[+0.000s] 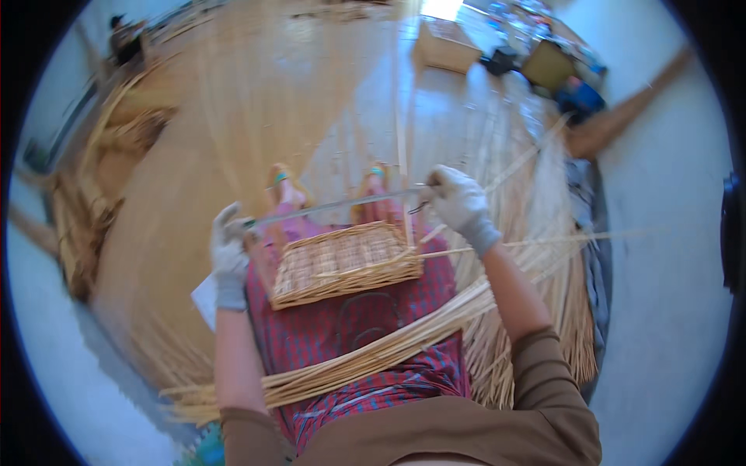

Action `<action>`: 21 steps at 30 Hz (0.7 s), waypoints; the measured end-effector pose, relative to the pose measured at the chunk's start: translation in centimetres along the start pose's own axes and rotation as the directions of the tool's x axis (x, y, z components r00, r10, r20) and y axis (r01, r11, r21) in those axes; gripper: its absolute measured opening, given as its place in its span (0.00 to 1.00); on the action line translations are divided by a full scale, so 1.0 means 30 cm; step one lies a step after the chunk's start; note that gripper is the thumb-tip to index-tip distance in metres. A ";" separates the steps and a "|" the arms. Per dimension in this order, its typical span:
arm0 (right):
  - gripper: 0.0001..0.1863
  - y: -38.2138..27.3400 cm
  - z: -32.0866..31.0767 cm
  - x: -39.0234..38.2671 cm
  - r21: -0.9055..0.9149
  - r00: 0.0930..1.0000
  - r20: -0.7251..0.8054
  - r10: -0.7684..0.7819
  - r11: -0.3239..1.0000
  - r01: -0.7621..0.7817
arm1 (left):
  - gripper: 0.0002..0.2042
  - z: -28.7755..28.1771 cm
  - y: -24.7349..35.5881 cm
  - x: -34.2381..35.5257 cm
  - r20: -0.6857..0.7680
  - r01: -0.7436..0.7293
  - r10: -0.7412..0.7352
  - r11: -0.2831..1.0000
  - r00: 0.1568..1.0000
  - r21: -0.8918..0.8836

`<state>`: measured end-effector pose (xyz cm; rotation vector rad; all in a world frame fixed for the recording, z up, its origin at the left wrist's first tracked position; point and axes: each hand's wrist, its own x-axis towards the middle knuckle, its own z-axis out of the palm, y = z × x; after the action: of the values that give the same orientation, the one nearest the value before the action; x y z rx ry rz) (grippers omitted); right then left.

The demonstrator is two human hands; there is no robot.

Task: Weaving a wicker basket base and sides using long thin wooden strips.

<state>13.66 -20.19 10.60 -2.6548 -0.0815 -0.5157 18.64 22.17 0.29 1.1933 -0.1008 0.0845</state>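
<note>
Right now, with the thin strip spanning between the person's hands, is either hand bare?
No: the left hand and right hand, spanned by the thin strip, both wear pale gloves.

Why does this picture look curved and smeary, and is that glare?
Head view: the fisheye lens bows straight edges and darkens the corners; head view: the far floor looks smeared, the wicker piece sharper; head view: yes, glare whites out a patch above the box.
</note>
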 end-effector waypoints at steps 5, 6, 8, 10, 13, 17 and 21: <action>0.14 0.040 -0.004 -0.015 0.011 0.996 -0.052 -0.079 0.997 0.080 | 0.12 -0.093 -0.015 0.023 -0.055 0.063 -0.056 0.989 0.997 0.136; 0.12 0.032 -0.011 -0.014 -0.004 0.995 -0.029 -0.100 0.995 0.100 | 0.12 -0.081 0.003 0.021 -0.064 0.082 -0.073 0.986 0.995 0.149; 0.11 0.062 0.006 -0.008 0.073 0.997 0.076 -0.026 0.997 0.021 | 0.11 -0.082 0.010 0.024 -0.042 0.093 -0.087 0.980 0.995 0.174; 0.11 0.065 0.003 0.004 0.111 0.992 0.128 -0.011 0.994 -0.004 | 0.11 -0.086 0.019 0.020 -0.051 0.119 -0.111 0.977 0.992 0.174; 0.13 0.071 -0.002 0.013 0.271 0.969 0.248 -0.004 0.960 -0.066 | 0.12 -0.093 0.031 0.016 -0.069 0.143 -0.133 0.974 0.989 0.175; 0.18 0.022 -0.005 0.018 0.288 0.944 0.326 -0.053 0.956 -0.046 | 0.12 -0.120 0.056 0.001 -0.088 0.158 -0.143 0.966 0.986 0.204; 0.20 0.038 0.013 0.023 0.322 0.924 0.383 -0.008 0.938 -0.126 | 0.12 -0.119 0.054 0.020 -0.067 0.119 -0.104 0.957 0.992 0.266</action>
<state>14.59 -21.07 10.07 -2.3660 -0.1869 0.0429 19.15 26.10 0.56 1.4659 0.0262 0.0307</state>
